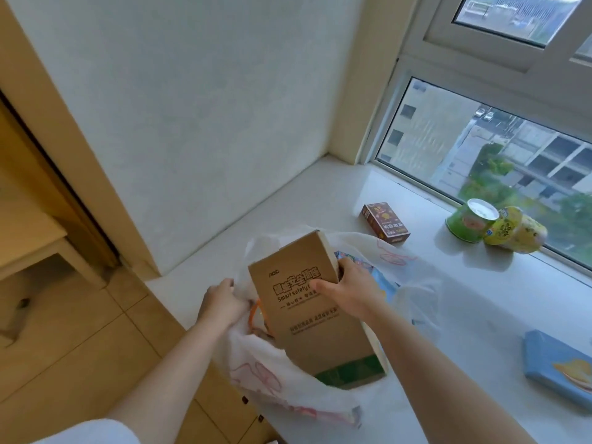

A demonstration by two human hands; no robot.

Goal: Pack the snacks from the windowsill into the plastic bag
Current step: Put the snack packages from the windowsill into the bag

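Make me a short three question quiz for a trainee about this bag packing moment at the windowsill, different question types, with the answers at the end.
1. True or false: the right hand grips the tall brown cardboard box while the left hand holds the rim of the white plastic bag.
2. Multiple choice: which item lies nearest the window corner? A) small dark red carton B) flat blue packet C) green cup with a white lid
3. Fill in: the yellow cup lies on its side, touching the ____ cup.

Key: 1 true; 2 A; 3 green
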